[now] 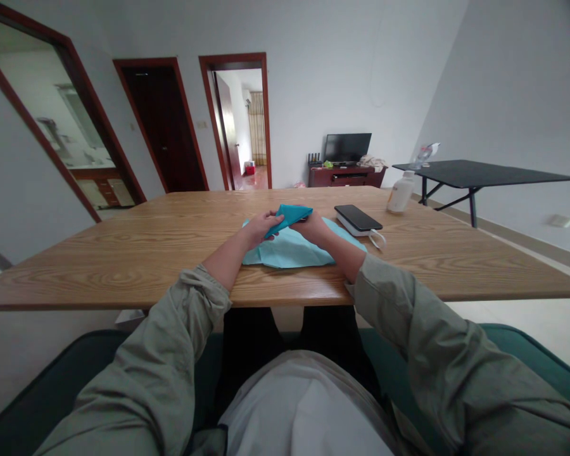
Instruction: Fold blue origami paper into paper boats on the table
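My left hand [264,228] is closed on a folded teal piece of cloth or paper [294,213], thumb on top, and holds it just above the table. Against the right end of this piece is my right hand [311,227], bent inward with its fingers mostly hidden. A small dark object [303,219] shows at the right fingers; its kind is not clear. Beneath both hands a light blue sheet [292,250] lies spread on the wooden table [171,253], near its front edge.
Right of the sheet, a black phone [358,217] rests on a white block with a white cable [377,239]. A white bottle [401,192] stands farther right. Beyond the table are a black folding table [479,172] and a television [348,147] on a cabinet.
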The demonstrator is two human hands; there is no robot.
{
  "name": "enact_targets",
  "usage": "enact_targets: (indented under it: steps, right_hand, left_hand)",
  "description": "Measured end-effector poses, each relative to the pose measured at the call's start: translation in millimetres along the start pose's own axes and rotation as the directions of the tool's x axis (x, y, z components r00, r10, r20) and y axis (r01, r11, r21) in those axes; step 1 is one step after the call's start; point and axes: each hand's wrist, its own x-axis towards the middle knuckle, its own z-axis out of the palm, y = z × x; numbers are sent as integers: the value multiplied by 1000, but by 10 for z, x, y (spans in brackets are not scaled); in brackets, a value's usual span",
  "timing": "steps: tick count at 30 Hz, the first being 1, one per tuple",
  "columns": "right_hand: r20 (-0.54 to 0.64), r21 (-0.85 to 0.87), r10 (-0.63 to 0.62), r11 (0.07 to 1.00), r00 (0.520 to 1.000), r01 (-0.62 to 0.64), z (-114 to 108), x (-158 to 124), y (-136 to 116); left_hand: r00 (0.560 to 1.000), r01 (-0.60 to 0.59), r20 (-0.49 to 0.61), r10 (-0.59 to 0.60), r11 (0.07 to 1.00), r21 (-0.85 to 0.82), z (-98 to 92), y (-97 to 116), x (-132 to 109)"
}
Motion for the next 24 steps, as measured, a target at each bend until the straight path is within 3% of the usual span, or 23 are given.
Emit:
enact_targets:
  steps: [4, 9, 14, 20, 24]
  right_hand:
    - [16, 140, 52, 989, 999, -53, 9, -34, -72]
    - [25, 206, 146, 967, 989, -148, -28, -39, -121]
    - [32, 245, 201, 948, 979, -202, -54, 5, -40]
    - [82, -1, 95, 995, 992, -95, -75, -9, -6]
    - [103, -9, 86, 996, 991, -85, -86, -15, -22]
  left_hand:
    - [988, -106, -111, 105, 994, -3, -29, -9, 23]
    - [962, -178, -189, 198, 977, 116, -79, -43, 83]
    - [962, -230, -96, 255, 949, 215, -65, -34, 47]
    - [979, -206, 35, 203, 960, 191, -23, -21, -21]
    - [980, -197, 45, 192, 962, 189, -18, -16, -23]
